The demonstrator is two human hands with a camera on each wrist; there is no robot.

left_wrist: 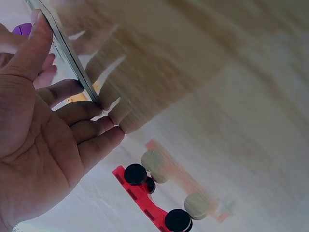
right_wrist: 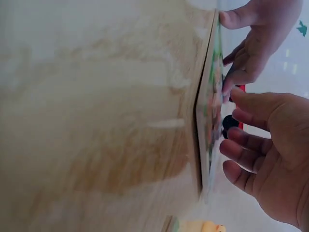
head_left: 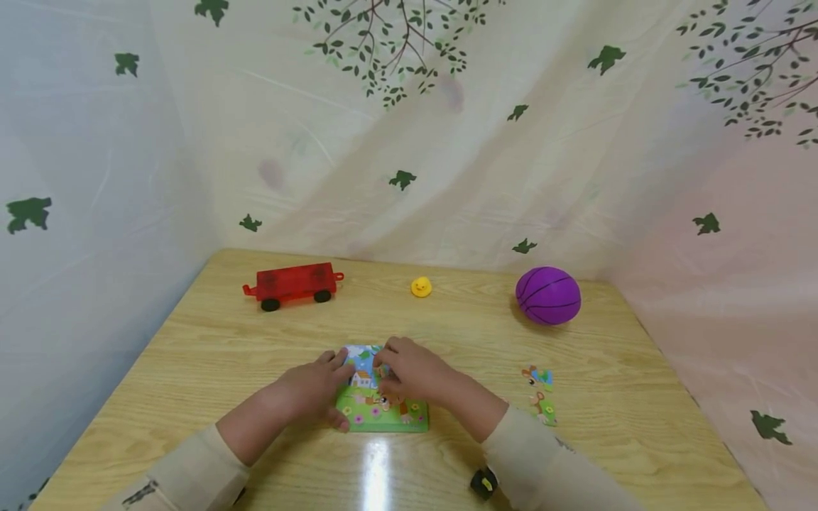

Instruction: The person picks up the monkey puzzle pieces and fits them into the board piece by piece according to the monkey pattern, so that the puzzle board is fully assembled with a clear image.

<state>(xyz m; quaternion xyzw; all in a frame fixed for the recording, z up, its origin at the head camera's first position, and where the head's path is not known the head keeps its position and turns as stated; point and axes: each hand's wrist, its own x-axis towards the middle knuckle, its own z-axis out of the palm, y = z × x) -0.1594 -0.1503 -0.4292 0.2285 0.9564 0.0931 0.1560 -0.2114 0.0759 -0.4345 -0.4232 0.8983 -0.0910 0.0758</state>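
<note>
A picture puzzle board [head_left: 383, 419] with a sky, a house, flowers and a brown animal lies flat on the table in front of me. My left hand [head_left: 311, 390] spreads along its left edge, the thumb at the near corner and fairly straight fingertips toward the far end; the left wrist view shows the board edge between them. Over the right half, my right hand [head_left: 412, 372] has loosely bent fingers right at the picture surface. In the right wrist view its thumb [right_wrist: 256, 102] and fingers stand slightly apart, with no piece visible between them.
Two loose puzzle pieces, an upper one [head_left: 538, 377] and a lower one [head_left: 543, 409], lie right of the board. Farther back are a red toy wagon [head_left: 294, 282], a yellow duck [head_left: 421, 287] and a purple ball [head_left: 548, 296]. A small black object [head_left: 483, 483] is near my right sleeve.
</note>
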